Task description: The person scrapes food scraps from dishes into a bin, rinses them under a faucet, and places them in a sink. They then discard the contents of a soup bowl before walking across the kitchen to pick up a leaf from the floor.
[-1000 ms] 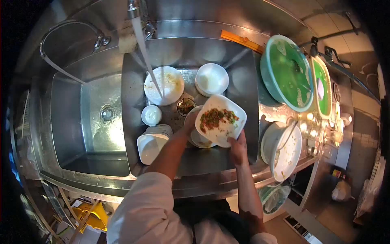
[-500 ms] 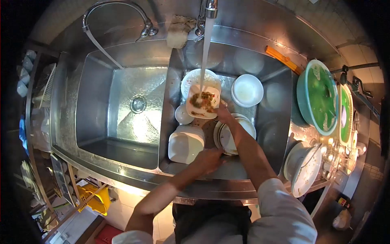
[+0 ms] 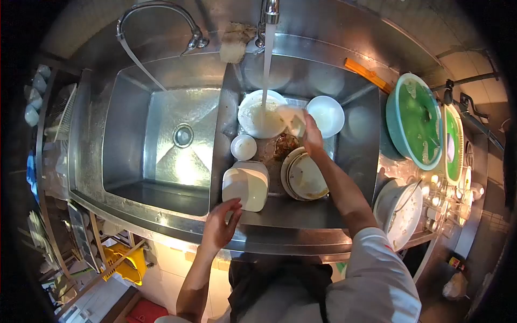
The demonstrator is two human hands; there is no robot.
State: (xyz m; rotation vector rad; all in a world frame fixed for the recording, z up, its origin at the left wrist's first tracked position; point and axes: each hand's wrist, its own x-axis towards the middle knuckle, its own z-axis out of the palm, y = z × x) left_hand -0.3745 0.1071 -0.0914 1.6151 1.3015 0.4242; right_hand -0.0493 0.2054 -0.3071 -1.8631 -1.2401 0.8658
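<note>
My right hand [image 3: 314, 137] is closed on the edge of a white square dish [image 3: 291, 117], tipped on its side and smeared by motion. Below it, a dark heap of food scraps [image 3: 285, 146] lies on the sink floor. My left hand [image 3: 219, 229] hovers over the sink's front rim with fingers apart and nothing in it. Just beyond its fingertips sits a stack of white square bowls [image 3: 245, 185]. Tap water runs into a large round bowl [image 3: 262, 114] at the back. A small white cup [image 3: 243, 147] and a stack of round plates [image 3: 307, 177] flank the scraps.
A white bowl [image 3: 326, 116] stands at the sink's back right. To the left, a second basin [image 3: 186, 107] takes water from another faucet [image 3: 161, 6]. On the right counter are a tub of green liquid [image 3: 414, 121], dirty bowls [image 3: 404, 218] and an orange-handled tool [image 3: 369, 75].
My right hand has turned the square dish over, moving it right, and its scraps are now on the sink floor. My left hand has moved left and toward me, away from the plates.
</note>
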